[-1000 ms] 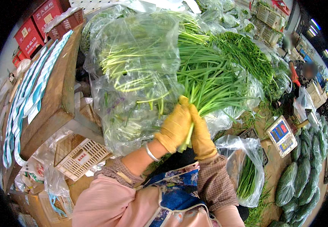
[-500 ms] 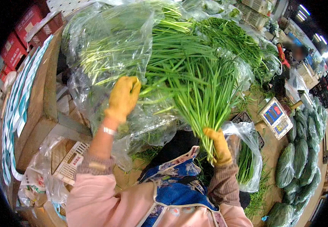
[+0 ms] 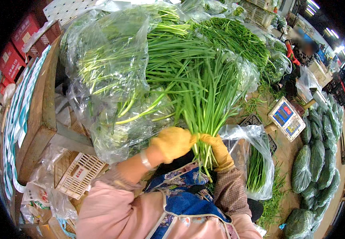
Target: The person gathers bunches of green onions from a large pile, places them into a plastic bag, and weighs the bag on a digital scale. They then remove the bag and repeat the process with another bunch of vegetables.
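A bunch of garlic chives (image 3: 212, 95), long green leaves fanned upward, stands out in front of me. My right hand (image 3: 217, 152), in a yellow-orange glove, is closed round its pale stem ends. My left hand (image 3: 174, 143), gloved alike and slightly blurred, presses against the same stems from the left with curled fingers; its fingertips are partly hidden. Beyond the bunch lies a big heap of loose chives (image 3: 180, 51), partly under a clear plastic sheet (image 3: 112, 67). A few single stalks (image 3: 144, 109) trail off the heap's near edge.
To the right, an open plastic bag (image 3: 258, 163) of chives stands beside a scale display (image 3: 287, 118). Bagged greens (image 3: 316, 167) are piled further right. A wooden table edge (image 3: 41, 115) and a white crate (image 3: 79, 175) are at left. Another person (image 3: 300, 55) is at the far right.
My left hand has come down and right from the plastic-covered heap to the stems in my right hand. The right hand shifted slightly left with the bunch.
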Motion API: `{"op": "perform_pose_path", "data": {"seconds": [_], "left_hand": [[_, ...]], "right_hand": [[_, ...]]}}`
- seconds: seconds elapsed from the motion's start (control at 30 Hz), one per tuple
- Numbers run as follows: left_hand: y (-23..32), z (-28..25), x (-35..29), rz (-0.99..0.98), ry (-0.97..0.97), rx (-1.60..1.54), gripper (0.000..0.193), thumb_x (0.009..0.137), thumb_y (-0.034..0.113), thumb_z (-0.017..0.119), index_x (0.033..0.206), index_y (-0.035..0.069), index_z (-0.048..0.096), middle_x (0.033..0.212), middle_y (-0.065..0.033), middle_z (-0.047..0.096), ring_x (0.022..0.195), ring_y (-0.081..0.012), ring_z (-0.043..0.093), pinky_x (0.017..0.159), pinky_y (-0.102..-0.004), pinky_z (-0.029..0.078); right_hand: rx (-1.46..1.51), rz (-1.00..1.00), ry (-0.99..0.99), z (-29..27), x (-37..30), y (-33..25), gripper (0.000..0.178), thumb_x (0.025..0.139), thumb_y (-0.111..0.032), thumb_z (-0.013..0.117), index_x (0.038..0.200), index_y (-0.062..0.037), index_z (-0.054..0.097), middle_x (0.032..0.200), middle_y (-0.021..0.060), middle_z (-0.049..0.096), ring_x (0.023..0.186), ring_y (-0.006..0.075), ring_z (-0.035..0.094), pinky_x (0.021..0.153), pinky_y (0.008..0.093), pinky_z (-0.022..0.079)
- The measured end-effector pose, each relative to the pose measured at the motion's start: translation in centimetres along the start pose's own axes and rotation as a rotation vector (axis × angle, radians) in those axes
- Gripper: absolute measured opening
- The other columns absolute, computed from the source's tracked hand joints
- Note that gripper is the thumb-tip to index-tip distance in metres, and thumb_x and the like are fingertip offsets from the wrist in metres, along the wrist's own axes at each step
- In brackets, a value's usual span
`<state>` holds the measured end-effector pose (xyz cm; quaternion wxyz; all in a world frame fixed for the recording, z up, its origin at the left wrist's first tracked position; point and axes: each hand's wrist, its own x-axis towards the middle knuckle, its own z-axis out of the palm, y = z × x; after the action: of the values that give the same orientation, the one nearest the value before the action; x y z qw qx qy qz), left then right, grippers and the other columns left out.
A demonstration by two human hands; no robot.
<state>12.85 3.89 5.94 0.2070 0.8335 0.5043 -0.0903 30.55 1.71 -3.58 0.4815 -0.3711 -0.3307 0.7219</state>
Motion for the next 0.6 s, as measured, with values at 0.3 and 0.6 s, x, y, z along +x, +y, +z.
{"op": "perform_pose_path", "data": {"seconds": [0.3, 0.6], "left_hand": [[-6.8, 6.4, 3.4, 0.053, 0.653, -0.443, 0.060, 0.087, 0.030, 0.059, 0.129, -0.007, 0.038, 0.124, -0.0233, 0.049, 0.111, -0.0335, 0.050, 0.096, -0.0386, 0.040], [0.4, 11.6, 7.2, 0.877, 0.536, -0.817, 0.057, 0.087, -0.005, 0.041, 0.141, -0.002, 0.023, 0.139, -0.0226, 0.036, 0.127, -0.0375, 0.039, 0.107, -0.0394, 0.029]], "right_hand": [[0.107, 0.069, -0.048, 0.1, -0.2, -0.2, 0.045, 0.081, -0.016, 0.065, 0.122, -0.0033, 0.050, 0.103, 0.0032, 0.060, 0.081, 0.0120, 0.058, 0.067, 0.0238, 0.049], [-0.048, -0.104, 0.027, -0.8, -3.0, -0.6, 0.050, 0.077, -0.009, 0.069, 0.123, -0.0017, 0.049, 0.109, 0.0046, 0.057, 0.094, 0.0145, 0.055, 0.081, 0.0276, 0.046]]}}
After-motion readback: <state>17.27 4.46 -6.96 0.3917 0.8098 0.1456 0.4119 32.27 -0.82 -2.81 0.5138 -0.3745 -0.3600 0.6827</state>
